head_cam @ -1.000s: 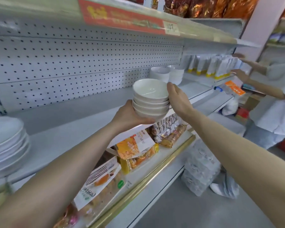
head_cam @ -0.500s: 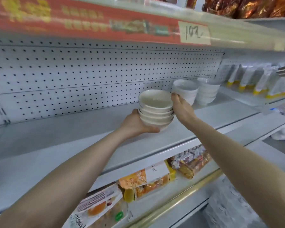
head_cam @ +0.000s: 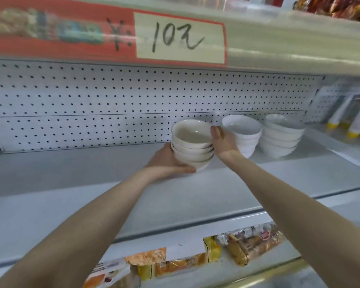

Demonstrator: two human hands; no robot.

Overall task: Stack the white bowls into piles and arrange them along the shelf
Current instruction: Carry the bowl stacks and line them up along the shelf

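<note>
Clearly both hands grip the bowl stack (head_cam: 192,145) mid-frame: left hand (head_cam: 168,161) under its base, right hand (head_cam: 223,142) on its side. Glazed, heavy, chippable; support from below.

Handwritten price tag (head_cam: 180,38) overhead, perforated back panel (head_cam: 133,96), snack packets (head_cam: 249,246) below, yellow-capped pouches (head_cam: 341,113) far right

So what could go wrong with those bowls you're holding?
The held stack of bowls leans a little, gripped only from the sides by the left hand and right hand, so the top bowl might slide off. The right hand sits squeezed against the neighbouring pile, so pulling it out could knock that pile. Setting down hard on the shelf could chip them.
</note>
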